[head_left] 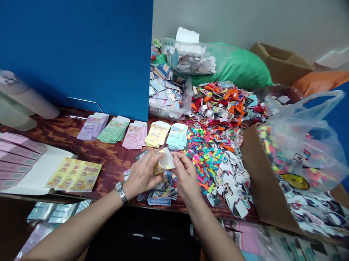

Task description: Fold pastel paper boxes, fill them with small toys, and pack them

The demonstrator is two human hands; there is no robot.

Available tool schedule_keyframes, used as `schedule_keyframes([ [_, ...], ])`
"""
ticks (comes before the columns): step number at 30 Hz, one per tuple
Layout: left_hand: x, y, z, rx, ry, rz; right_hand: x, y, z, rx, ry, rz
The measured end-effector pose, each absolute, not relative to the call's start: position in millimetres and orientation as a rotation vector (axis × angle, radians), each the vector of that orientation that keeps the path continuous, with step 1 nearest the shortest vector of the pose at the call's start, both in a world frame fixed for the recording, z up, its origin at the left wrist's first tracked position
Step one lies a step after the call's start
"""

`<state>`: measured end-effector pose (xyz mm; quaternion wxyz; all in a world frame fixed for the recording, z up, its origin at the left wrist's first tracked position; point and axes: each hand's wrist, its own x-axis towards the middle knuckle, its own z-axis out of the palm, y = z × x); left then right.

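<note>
Above the front middle of the table, my left hand [143, 173] is closed around a small yellow paper packet [166, 160], its mouth gaping to show a white inside. The fingertips of my right hand [186, 176] pinch the right edge of that packet. Beneath my hands lie several printed cards [161, 198], partly covered. Just behind are flat stacks of packets: yellow [157, 133], blue [177, 136], pink [135, 134], green [113, 129] and purple [93, 126]. To the left, three yellow packets [86, 176] lie overlapping, partly on white card.
Small colourful pieces [204, 155] and white stickers [236, 184] heap on the right, beside a cardboard box [256, 177] with a clear plastic bag [316, 149]. A plastic bin [171, 113] stands behind. Pink boxes [9, 159] and tumblers [24, 95] are at left, near a blue panel [70, 43].
</note>
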<state>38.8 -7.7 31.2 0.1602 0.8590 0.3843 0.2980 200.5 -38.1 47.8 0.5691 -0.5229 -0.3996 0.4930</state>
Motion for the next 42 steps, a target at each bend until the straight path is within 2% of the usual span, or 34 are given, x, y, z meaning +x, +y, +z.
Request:
schedule_keyframes([
  [4,37.2,-12.1,26.6,2.437,1.121,0.886,202.0,-34.7,51.0,-1.222,-0.967,1.24],
  [9,39.3,-16.0,24.3,2.441,1.192,0.843,202.8,-40.5,59.8,-1.414,-1.388,0.799],
  [13,42.5,-16.8,27.4,2.514,1.286,0.801,196.7,-48.2,56.2,-1.364,-1.639,0.443],
  [23,50.5,-18.9,32.2,2.63,1.362,0.667,176.1,-66.7,25.1,-1.312,-1.752,0.143],
  [28,44.3,-11.2,44.4,2.662,1.379,0.596,193.4,-51.1,28.5,-1.31,-1.697,0.425],
  [32,26.6,-0.4,54.4,2.681,1.18,0.891,208.0,-27.0,23.1,-1.392,-1.129,0.744],
  [35,19.8,2.2,49.6,2.379,0.976,1.061,198.6,-22.2,21.6,-1.256,-0.914,1.02],
  [37,19.8,1.1,42.5,2.124,0.91,1.064,189.9,-26.5,23.9,-1.185,-1.026,1.169],
  [39,19.9,0.0,36.5,1.971,0.924,1.074,190.1,-30.9,26.5,-1.196,-1.321,1.171],
  [42,16.2,1.0,33.3,1.911,1.045,1.091,210.8,-28.3,24.4,-1.346,-1.938,0.812],
])
